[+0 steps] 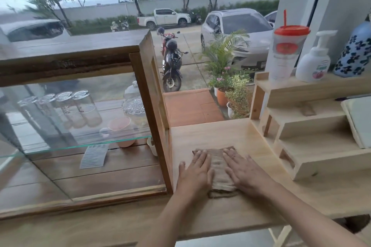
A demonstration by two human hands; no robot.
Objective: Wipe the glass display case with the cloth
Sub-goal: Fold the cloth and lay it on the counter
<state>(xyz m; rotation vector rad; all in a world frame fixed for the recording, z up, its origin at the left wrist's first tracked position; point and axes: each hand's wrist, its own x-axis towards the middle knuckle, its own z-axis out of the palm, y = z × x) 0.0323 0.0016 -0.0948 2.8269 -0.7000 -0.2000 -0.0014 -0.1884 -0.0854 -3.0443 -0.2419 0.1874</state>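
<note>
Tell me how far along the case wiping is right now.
No wiping shows as done. In hand: the left hand and right hand lie flat on the folded cloth, which sits on the light wooden counter beside the glass display case, not touching the glass. Left: lifting the cloth and wiping the panes.

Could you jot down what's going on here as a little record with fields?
left hand: left hand flat, palm down on the cloth
right hand: right hand flat on the cloth too
cloth: folded brown woven cloth lying on the pale wooden counter
display case: wood-framed glass display case, left of the hands, not touched
inside case: upturned clear glasses, pink plastic cup
</note>
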